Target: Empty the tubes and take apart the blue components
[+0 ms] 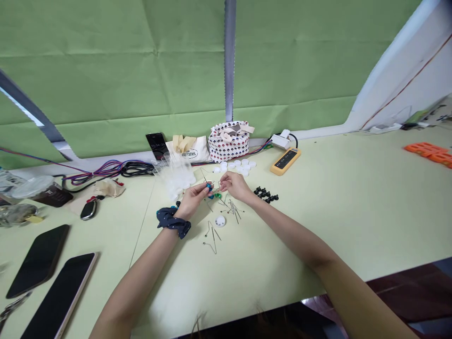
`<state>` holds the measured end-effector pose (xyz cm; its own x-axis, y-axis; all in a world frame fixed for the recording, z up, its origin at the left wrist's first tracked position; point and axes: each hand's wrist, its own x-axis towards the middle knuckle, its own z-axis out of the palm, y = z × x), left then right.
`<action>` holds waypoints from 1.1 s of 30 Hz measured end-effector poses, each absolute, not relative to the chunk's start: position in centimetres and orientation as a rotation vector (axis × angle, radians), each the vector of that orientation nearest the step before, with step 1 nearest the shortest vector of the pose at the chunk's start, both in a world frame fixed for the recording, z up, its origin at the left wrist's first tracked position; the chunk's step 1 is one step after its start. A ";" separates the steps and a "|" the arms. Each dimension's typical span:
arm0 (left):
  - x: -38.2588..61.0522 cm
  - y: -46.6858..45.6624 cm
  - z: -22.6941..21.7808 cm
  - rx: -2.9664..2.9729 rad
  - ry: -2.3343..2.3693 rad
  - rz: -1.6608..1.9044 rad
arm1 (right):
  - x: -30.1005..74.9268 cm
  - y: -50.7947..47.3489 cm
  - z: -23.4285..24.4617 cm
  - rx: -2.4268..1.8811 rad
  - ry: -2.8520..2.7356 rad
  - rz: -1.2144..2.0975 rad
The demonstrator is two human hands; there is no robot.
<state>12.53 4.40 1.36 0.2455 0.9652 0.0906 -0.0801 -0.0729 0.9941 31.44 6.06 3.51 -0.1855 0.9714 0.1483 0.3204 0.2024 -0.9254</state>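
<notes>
Between the thumb and fingers of my left hand (193, 199) is a small shiny blue piece (209, 187), with a thin metal rod sticking up from it. My right hand (234, 185) is closed in a pinch on a thin bent metal wire (217, 189), close to the blue piece. Just below the hands lies a small green piece (218, 195). Several bent metal wires (233, 209) are heaped beneath my right hand, and more wires (212, 235) lie nearer to me. A round white cap (220, 221) with small bits in it sits between these groups.
Black knob-like parts (266, 194) lie right of my right wrist. Behind the hands are white caps (235, 165), clear plastic tubes (173, 174), a patterned pouch (229, 142) and a yellow power strip (285, 161). Two phones (60, 296) and a key fob (88, 210) occupy the left side.
</notes>
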 end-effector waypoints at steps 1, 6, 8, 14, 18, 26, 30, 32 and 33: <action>12.6 4.4 1.3 1.301 0.921 1.113 | 31.5 6.0 3.8 -1.196 -1.665 1.016; 12.8 4.2 1.7 1.304 0.906 1.111 | 31.6 5.4 4.4 -1.076 -1.860 0.909; 12.8 4.1 1.9 1.303 0.923 1.137 | 31.5 5.2 4.2 -1.037 -1.907 0.893; 12.9 3.9 2.2 1.288 0.962 1.193 | 31.2 5.2 4.1 -1.033 -1.919 1.039; 13.0 3.8 2.2 1.297 0.968 1.200 | 31.5 5.1 4.6 -1.098 -1.907 1.081; 13.0 3.8 2.2 1.372 0.967 1.189 | 31.7 5.2 4.8 -1.112 -1.853 1.224; 13.2 3.7 2.1 1.397 0.934 1.190 | 31.9 5.2 5.0 -1.118 -1.806 1.300; 13.2 3.8 2.0 1.387 0.934 1.202 | 31.9 5.2 5.2 -1.131 -1.767 1.339; 13.2 3.8 2.0 1.381 0.938 1.205 | 31.9 5.1 5.3 -1.133 -1.752 1.356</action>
